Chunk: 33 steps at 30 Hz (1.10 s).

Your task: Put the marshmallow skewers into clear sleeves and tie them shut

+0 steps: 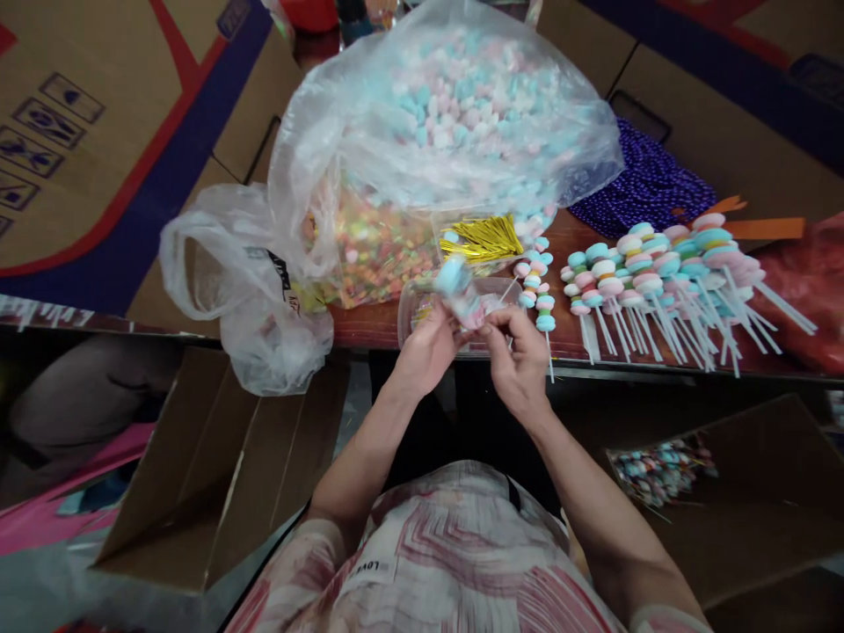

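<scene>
Over the table's front edge, my left hand (430, 349) is closed around a marshmallow stick (454, 280) with blue and pink pieces, blurred by motion and apparently in a clear wrapper. The fingertips of my right hand (518, 356) pinch its lower end, close against the left fingers. Just behind the hands sits a clear plastic tub (412, 303), partly hidden by them. Gold twist ties (481, 238) lie in a bundle beyond it. To the right of the tub, a few loose marshmallow sticks (535, 277) rest on the table.
A large clear bag of marshmallows (454, 114) stands behind a bag of orange and yellow candies (379, 242). Many finished sticks (659, 264) are stacked at right, near purple cord (646, 176). Open cardboard boxes (224, 466) flank my lap; the right box (758, 492) holds wrapped sticks.
</scene>
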Each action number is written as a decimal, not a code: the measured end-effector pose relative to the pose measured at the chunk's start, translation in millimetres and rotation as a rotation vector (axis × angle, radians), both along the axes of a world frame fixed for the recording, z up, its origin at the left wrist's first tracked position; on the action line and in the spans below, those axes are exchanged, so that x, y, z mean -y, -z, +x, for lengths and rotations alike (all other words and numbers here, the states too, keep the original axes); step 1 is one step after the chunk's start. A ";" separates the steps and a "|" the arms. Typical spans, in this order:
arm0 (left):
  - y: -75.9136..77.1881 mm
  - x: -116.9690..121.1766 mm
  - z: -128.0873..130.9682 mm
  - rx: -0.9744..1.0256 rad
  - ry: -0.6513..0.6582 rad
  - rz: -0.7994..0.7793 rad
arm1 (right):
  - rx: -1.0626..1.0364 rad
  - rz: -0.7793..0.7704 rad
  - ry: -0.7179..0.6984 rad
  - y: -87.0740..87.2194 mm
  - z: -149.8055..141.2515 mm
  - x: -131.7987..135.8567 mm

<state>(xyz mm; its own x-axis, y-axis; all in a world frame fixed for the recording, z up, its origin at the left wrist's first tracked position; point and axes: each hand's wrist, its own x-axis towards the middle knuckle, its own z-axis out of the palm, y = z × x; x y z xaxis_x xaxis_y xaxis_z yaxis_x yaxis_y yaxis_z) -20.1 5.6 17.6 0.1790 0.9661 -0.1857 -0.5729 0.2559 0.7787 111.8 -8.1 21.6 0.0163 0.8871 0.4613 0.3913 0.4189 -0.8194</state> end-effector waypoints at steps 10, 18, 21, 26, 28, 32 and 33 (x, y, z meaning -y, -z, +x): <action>1.5 15.9 19.6 -0.256 -0.019 0.134 | -0.236 -0.181 0.069 -6.0 16.8 23.6; 4.6 26.2 40.2 -0.573 0.301 0.469 | -0.810 -0.734 0.059 35.4 67.1 90.1; 11.6 12.5 26.7 -0.693 0.188 0.472 | -1.004 -0.632 0.275 51.7 103.1 115.3; 32.1 -25.2 -13.7 -1.262 -0.016 0.412 | -1.142 -0.477 0.630 73.9 161.6 136.6; 39.7 -34.7 -21.9 -1.354 0.019 0.428 | -1.138 -0.502 0.678 76.5 166.2 132.7; 45.7 -42.0 -21.7 -1.290 0.004 0.410 | -1.008 -0.500 0.533 66.5 136.2 109.6; 45.5 -42.6 -20.7 -1.257 -0.026 0.384 | -0.947 -0.480 0.481 61.8 124.2 102.9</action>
<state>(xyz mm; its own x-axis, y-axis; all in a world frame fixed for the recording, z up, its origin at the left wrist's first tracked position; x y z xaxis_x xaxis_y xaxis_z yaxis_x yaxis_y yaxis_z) -40.8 48.3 -27.8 0.0671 0.9949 0.0750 0.5908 -0.1002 0.8006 236.0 -111.1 -40.2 0.5564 0.7761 -0.2967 -0.4278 -0.0385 -0.9031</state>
